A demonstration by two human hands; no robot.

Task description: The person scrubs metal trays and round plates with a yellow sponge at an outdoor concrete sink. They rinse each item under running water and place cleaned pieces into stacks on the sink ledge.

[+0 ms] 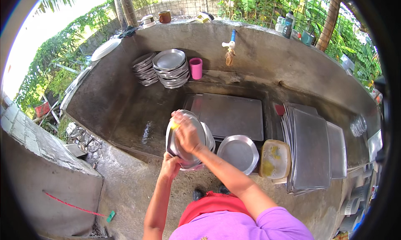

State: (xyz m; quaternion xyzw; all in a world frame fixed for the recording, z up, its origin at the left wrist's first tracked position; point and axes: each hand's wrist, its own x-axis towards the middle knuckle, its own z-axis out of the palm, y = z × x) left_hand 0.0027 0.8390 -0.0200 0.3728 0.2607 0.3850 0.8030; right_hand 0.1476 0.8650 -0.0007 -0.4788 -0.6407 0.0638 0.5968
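Note:
My left hand [171, 165] grips the near rim of a round metal pan [175, 146], which is tilted with its flat face up. Pressed on that face, my right hand [187, 133] has a yellow sponge [174, 125] under its fingers. Behind the held pan shows the edge of a stack of pans [210, 140]. Another round metal pan [238, 154] lies just right of it on the sink's front ledge. Beside that stands a plastic tub [275, 161] with yellowish residue inside.
Large flat metal trays [311, 149] lean at the right, and another flat tray [231, 114] lies in the concrete sink [125, 124]. At the back left stand two pan stacks [170, 66] [145, 69] and a pink cup [196, 69]. A faucet [230, 45] juts from the wall.

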